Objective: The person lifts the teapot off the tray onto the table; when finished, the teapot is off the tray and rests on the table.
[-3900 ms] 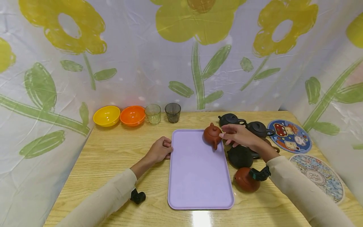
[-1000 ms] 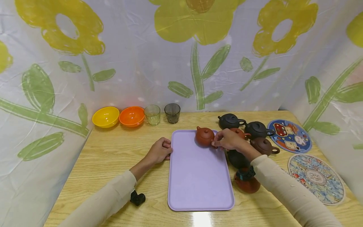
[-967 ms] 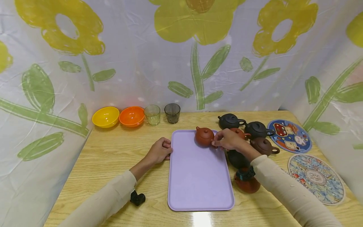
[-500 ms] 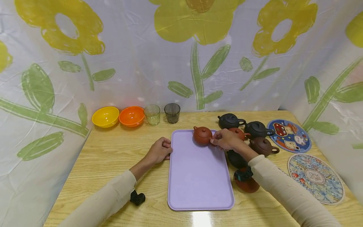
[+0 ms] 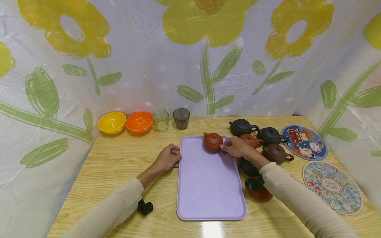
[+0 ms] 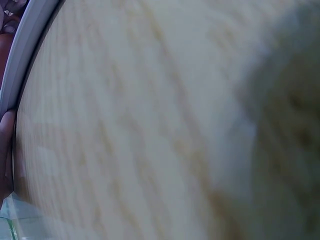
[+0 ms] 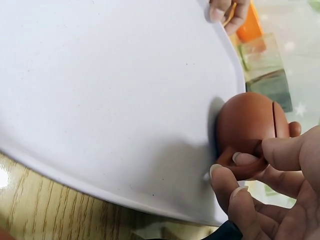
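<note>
A reddish-brown clay teapot stands upright at the far end of the lilac tray, its spout towards the far left. My right hand pinches its loop handle; in the right wrist view, thumb and fingers of the right hand close round the handle. My left hand holds the tray's left rim, with a finger over the edge in the right wrist view. Several other teapots sit right of the tray: black, black, dark brown and reddish-brown.
Along the back left stand a yellow bowl, an orange bowl, a green glass and a grey glass. Two round mats, blue and floral, lie at the right. My right forearm partly covers a black and a reddish-brown teapot.
The teapot has moved left on the tray and turned, its spout swinging to the far left. My right hand went from its side to its handle. The left hand stays at the rim.
</note>
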A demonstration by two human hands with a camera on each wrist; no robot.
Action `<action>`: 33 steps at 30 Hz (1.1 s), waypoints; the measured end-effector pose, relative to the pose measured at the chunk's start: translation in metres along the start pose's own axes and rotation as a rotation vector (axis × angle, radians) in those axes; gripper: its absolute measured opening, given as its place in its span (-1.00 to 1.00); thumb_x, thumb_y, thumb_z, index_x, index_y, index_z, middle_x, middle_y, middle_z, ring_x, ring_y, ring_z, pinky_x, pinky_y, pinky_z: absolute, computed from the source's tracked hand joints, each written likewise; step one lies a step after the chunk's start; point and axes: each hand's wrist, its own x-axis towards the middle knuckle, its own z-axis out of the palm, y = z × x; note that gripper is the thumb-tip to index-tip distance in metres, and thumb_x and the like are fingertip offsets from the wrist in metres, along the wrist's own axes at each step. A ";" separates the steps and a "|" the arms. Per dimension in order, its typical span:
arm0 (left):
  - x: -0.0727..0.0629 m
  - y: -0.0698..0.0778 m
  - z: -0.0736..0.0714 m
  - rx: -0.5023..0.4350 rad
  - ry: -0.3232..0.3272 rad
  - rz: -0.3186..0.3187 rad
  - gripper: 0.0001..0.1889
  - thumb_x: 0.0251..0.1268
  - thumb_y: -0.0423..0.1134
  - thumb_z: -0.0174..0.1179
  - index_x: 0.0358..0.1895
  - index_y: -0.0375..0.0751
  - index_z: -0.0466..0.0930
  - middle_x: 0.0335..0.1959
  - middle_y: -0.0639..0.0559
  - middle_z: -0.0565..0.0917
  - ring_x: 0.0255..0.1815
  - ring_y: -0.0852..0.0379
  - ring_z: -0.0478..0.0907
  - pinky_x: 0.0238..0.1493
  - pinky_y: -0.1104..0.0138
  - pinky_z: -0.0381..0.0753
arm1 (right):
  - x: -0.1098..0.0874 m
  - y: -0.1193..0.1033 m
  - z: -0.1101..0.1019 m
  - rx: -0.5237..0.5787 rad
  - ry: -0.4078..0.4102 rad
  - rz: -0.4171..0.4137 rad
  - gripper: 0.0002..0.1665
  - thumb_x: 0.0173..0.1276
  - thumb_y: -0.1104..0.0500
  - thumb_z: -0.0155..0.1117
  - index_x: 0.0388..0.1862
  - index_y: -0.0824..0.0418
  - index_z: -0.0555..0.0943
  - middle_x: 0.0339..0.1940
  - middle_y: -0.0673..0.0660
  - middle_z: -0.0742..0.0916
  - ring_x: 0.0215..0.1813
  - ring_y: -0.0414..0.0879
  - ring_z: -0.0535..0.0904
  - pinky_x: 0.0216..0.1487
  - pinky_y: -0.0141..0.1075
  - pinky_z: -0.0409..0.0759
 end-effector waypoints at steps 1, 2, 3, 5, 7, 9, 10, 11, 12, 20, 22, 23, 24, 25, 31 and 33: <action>0.000 0.000 0.000 0.000 0.001 -0.003 -0.67 0.35 -0.44 0.18 0.14 -0.36 0.42 -0.11 -0.15 0.49 -0.30 0.10 0.57 -0.39 0.31 0.76 | 0.000 0.000 0.000 0.008 -0.008 -0.001 -0.65 0.56 0.01 0.13 -0.15 0.27 0.67 -0.46 0.19 0.66 -0.49 0.00 0.59 -0.52 -0.28 0.54; 0.001 -0.001 0.000 0.000 0.001 -0.005 -0.67 0.35 -0.44 0.18 0.14 -0.36 0.42 -0.11 -0.15 0.49 -0.30 0.11 0.57 -0.39 0.31 0.76 | 0.000 0.000 0.000 0.017 -0.015 0.000 -0.64 0.57 0.01 0.12 -0.14 0.28 0.67 -0.45 0.20 0.66 -0.49 -0.01 0.58 -0.52 -0.28 0.54; 0.001 -0.001 0.000 0.002 0.000 -0.006 -0.67 0.35 -0.43 0.18 0.14 -0.35 0.42 -0.11 -0.15 0.49 -0.29 0.11 0.57 -0.38 0.32 0.76 | 0.001 0.000 0.000 0.024 -0.021 0.002 -0.64 0.57 0.01 0.11 -0.12 0.28 0.66 -0.42 0.21 0.66 -0.50 -0.02 0.58 -0.52 -0.27 0.54; 0.001 -0.001 0.000 0.005 -0.002 -0.010 -0.67 0.36 -0.43 0.18 0.14 -0.35 0.42 -0.11 -0.14 0.49 -0.29 0.11 0.57 -0.38 0.32 0.76 | 0.001 0.001 -0.001 0.040 -0.034 0.004 -0.63 0.59 0.02 0.08 -0.08 0.30 0.65 -0.36 0.25 0.67 -0.49 -0.03 0.58 -0.51 -0.26 0.55; 0.002 -0.001 0.000 0.009 -0.002 -0.012 -0.67 0.36 -0.42 0.18 0.14 -0.34 0.42 -0.11 -0.14 0.49 -0.28 0.11 0.57 -0.38 0.31 0.76 | 0.002 0.001 0.000 0.053 -0.043 0.011 -0.63 0.60 0.02 0.06 -0.06 0.30 0.64 -0.29 0.26 0.67 -0.48 -0.04 0.59 -0.49 -0.26 0.56; 0.001 0.000 0.000 0.011 -0.003 -0.011 -0.67 0.36 -0.42 0.18 0.14 -0.34 0.42 -0.11 -0.14 0.49 -0.29 0.11 0.57 -0.38 0.30 0.76 | 0.002 0.001 0.000 0.053 -0.044 0.007 -0.62 0.61 0.02 0.05 -0.04 0.31 0.64 -0.22 0.26 0.67 -0.46 -0.06 0.61 -0.47 -0.25 0.60; 0.001 0.001 0.000 0.011 -0.002 -0.011 -0.67 0.35 -0.42 0.18 0.14 -0.34 0.42 -0.11 -0.14 0.49 -0.29 0.11 0.57 -0.38 0.30 0.76 | 0.002 0.001 0.000 0.051 -0.044 0.005 -0.61 0.61 0.02 0.04 -0.03 0.31 0.65 -0.19 0.25 0.68 -0.45 -0.07 0.62 -0.46 -0.25 0.61; 0.001 0.001 0.000 0.011 -0.001 -0.010 -0.67 0.35 -0.43 0.18 0.14 -0.35 0.42 -0.11 -0.15 0.50 -0.29 0.11 0.57 -0.39 0.30 0.76 | 0.003 0.001 0.001 0.050 -0.044 0.000 -0.61 0.61 0.03 0.04 -0.03 0.31 0.65 -0.16 0.25 0.68 -0.44 -0.08 0.63 -0.45 -0.25 0.62; 0.000 0.002 0.000 0.012 0.000 -0.009 -0.66 0.35 -0.43 0.18 0.14 -0.35 0.42 -0.11 -0.15 0.50 -0.30 0.10 0.57 -0.39 0.30 0.76 | 0.003 0.001 0.001 0.050 -0.044 -0.004 -0.60 0.61 0.03 0.03 -0.03 0.32 0.65 -0.13 0.24 0.68 -0.44 -0.08 0.64 -0.44 -0.26 0.64; -0.001 0.004 0.000 0.016 0.003 -0.011 -0.67 0.34 -0.44 0.18 0.13 -0.36 0.42 -0.12 -0.15 0.50 -0.32 0.10 0.56 -0.40 0.30 0.76 | 0.003 0.001 0.002 0.067 -0.048 -0.020 -0.59 0.61 0.04 0.03 -0.05 0.35 0.66 -0.06 0.26 0.69 -0.44 -0.07 0.67 -0.43 -0.26 0.66; -0.001 0.004 0.000 0.016 0.002 -0.011 -0.67 0.35 -0.44 0.18 0.13 -0.36 0.42 -0.13 -0.15 0.50 -0.32 0.10 0.57 -0.40 0.29 0.76 | 0.003 0.001 0.002 0.069 -0.049 -0.016 -0.59 0.62 0.04 0.02 -0.05 0.35 0.66 -0.06 0.25 0.69 -0.44 -0.06 0.67 -0.42 -0.26 0.67; -0.002 0.004 0.000 0.016 0.002 -0.011 -0.67 0.35 -0.44 0.18 0.13 -0.36 0.42 -0.13 -0.15 0.50 -0.32 0.10 0.57 -0.40 0.29 0.76 | 0.003 0.000 0.003 0.070 -0.050 -0.013 -0.58 0.62 0.04 0.01 -0.05 0.35 0.66 -0.05 0.25 0.69 -0.43 -0.06 0.67 -0.42 -0.25 0.67; -0.001 0.004 0.000 0.015 0.002 -0.011 -0.67 0.35 -0.44 0.18 0.13 -0.36 0.42 -0.13 -0.15 0.50 -0.32 0.10 0.57 -0.40 0.29 0.76 | 0.003 0.000 0.003 0.070 -0.050 -0.010 -0.58 0.62 0.04 0.00 -0.04 0.35 0.66 -0.05 0.25 0.69 -0.43 -0.05 0.67 -0.41 -0.25 0.67; -0.001 0.004 0.000 0.014 0.003 -0.011 -0.67 0.35 -0.44 0.18 0.13 -0.36 0.42 -0.13 -0.14 0.49 -0.32 0.10 0.57 -0.40 0.30 0.76 | 0.003 0.000 0.004 0.067 -0.049 -0.007 -0.58 0.62 0.03 0.00 -0.04 0.34 0.66 -0.06 0.25 0.69 -0.43 -0.06 0.66 -0.40 -0.26 0.67; 0.000 0.001 0.000 0.014 0.003 -0.009 -0.67 0.35 -0.44 0.19 0.13 -0.36 0.43 -0.12 -0.15 0.50 -0.32 0.10 0.56 -0.39 0.30 0.76 | 0.004 0.000 0.006 0.068 -0.047 0.001 -0.58 0.62 0.02 0.02 -0.02 0.33 0.66 -0.07 0.22 0.69 -0.42 -0.10 0.65 -0.37 -0.29 0.67; 0.000 0.001 0.000 0.015 0.001 -0.006 -0.67 0.35 -0.43 0.19 0.13 -0.36 0.43 -0.12 -0.15 0.50 -0.32 0.10 0.57 -0.39 0.30 0.76 | 0.003 0.000 0.006 0.080 -0.047 -0.001 -0.58 0.62 0.03 0.02 -0.01 0.34 0.65 -0.07 0.23 0.69 -0.40 -0.10 0.67 -0.35 -0.29 0.68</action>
